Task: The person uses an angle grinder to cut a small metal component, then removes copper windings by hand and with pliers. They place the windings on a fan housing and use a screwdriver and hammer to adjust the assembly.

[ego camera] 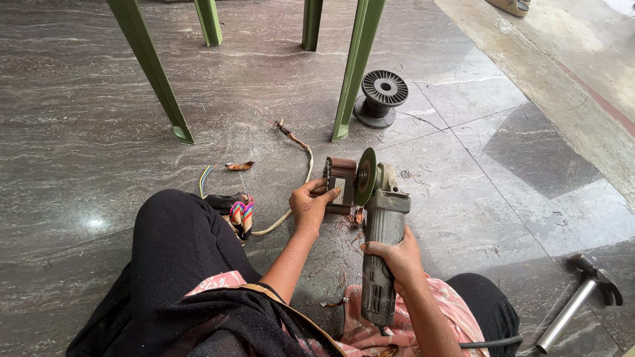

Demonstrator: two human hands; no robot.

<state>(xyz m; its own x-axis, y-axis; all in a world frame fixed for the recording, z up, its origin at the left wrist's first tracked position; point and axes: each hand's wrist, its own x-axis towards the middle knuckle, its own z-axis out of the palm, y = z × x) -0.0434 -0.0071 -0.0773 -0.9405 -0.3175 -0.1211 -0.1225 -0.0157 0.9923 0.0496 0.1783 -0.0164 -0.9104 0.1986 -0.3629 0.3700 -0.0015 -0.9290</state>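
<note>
I sit on a grey stone floor. My right hand (395, 256) grips the body of a grey angle grinder (382, 231), whose green disc (365, 176) stands upright against a brown wound coil block (340, 180). My left hand (312, 204) holds that block on the floor from its near side. Copper scraps lie under the disc.
Green chair legs (350, 73) stand ahead, with a black empty spool (381, 96) beside one. A beige cable (301, 178) and coloured wires (242, 213) lie to the left. A hammer (582, 297) rests at the lower right. My knees flank the grinder.
</note>
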